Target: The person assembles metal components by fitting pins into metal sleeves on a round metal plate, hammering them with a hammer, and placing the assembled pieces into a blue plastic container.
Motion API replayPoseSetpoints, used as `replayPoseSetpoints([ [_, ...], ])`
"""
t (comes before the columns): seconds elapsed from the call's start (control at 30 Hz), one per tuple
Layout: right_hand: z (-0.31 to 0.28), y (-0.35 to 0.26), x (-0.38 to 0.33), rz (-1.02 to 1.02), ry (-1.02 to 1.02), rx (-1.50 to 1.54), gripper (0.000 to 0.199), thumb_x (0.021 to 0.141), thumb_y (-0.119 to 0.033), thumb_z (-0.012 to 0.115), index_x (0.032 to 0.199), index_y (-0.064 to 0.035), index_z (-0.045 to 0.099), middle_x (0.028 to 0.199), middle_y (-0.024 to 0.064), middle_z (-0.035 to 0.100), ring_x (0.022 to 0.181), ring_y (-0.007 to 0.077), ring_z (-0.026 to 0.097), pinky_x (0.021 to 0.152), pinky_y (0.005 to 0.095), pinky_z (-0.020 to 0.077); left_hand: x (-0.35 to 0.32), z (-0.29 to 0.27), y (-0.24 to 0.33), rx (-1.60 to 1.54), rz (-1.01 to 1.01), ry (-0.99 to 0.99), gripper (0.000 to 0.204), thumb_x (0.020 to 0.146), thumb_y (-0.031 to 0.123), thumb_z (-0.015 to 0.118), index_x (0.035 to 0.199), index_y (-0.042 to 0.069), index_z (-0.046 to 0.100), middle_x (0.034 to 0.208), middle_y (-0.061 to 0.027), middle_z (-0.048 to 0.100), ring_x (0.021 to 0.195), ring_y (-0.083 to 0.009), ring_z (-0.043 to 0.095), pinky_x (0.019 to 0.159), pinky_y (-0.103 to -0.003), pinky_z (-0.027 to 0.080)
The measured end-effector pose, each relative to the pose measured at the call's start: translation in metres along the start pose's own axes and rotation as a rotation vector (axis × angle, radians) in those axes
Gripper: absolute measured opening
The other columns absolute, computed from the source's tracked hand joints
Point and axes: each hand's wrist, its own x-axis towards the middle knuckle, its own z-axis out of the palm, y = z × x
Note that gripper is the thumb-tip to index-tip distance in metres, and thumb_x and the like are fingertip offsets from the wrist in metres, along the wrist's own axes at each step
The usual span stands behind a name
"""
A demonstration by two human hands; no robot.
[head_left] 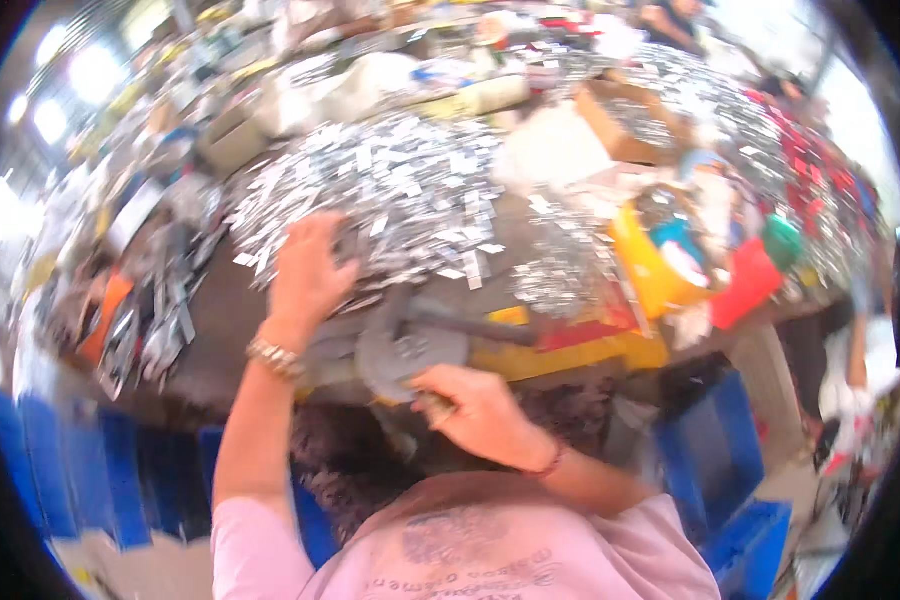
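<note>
A wide heap of small, flat silvery metal pieces (390,190) covers the middle of the dark worktable. My left hand (313,262) lies at the heap's near left edge, thumb apart from the fingers, with no piece visible in it. Close to my body, my right hand (480,412) is closed on something small and brownish, mostly hidden by the fingers. Just beyond its fingertips is a round grey metal block (410,358). A dark hammer-like tool (470,324) rests behind the block, its handle pointing right. Motion blur softens the details.
Right of the heap lie a smaller metal pile (560,265), a yellow container (650,260) and a red one (748,282). Farther back stands a cardboard box (625,120) of metal pieces. Long metal strips (170,300) lie left. Blue bins (710,450) stand below the table.
</note>
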Motion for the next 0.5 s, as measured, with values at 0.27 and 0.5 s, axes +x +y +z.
replayPoseSetpoints([
  [0.27, 0.003, 0.006, -0.004, -0.021, 0.028, 0.074, 0.024, 0.095, -0.001, 0.075, 0.119, -0.0017, 0.075, 0.104, 0.0172, 0.076, 0.090, 0.0325, 0.077, 0.077, 0.0379, 0.0602, -0.003, 0.005, 0.012, 0.108, 0.065, 0.019, 0.041, 0.085, 0.013, 0.074, 0.124, 0.006, 0.063, 0.122, -0.0142, 0.065, 0.119, -0.0378, 0.063, 0.101, -0.049, 0.053],
  [0.5, 0.004, 0.003, -0.007, -0.036, 0.039, 0.070, 0.023, 0.094, -0.001, 0.076, 0.117, -0.0016, 0.074, 0.103, 0.0168, 0.075, 0.089, 0.0355, 0.076, 0.075, 0.0398, 0.0602, -0.021, 0.000, -0.001, 0.089, -0.010, -0.136, 0.025, 0.093, 0.012, 0.069, 0.116, 0.006, 0.061, 0.117, -0.0153, 0.065, 0.112, -0.0396, 0.064, 0.092, -0.050, 0.054],
])
